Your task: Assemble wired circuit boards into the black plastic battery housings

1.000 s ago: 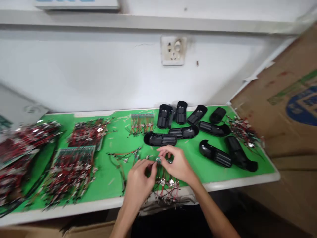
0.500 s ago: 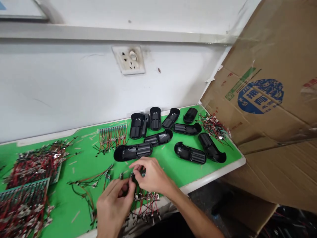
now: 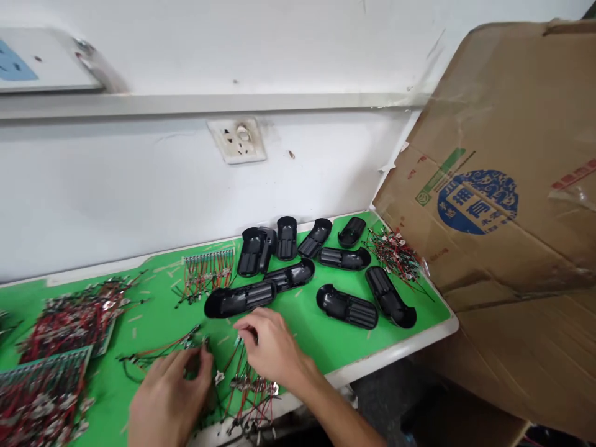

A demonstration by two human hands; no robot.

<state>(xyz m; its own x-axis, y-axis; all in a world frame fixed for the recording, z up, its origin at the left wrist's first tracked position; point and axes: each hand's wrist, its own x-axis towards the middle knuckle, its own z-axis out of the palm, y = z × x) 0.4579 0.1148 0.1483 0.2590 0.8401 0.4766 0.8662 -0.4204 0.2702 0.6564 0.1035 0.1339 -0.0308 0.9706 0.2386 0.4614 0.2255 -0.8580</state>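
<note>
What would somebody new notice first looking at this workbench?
The glossy black plastic housings catch the eye first, spread over the upper right of the bright green mat. Dense heaps of red-wired terminals fill the left side, while the left hand and right hand sit low in the middle, at loose wire leads. A large cardboard sheet with a round blue print leans in at the right.

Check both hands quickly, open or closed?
Left hand: curled at the loose wire leads; cannot tell if it holds one.
Right hand: curled just above them; cannot tell if it holds one.
</note>
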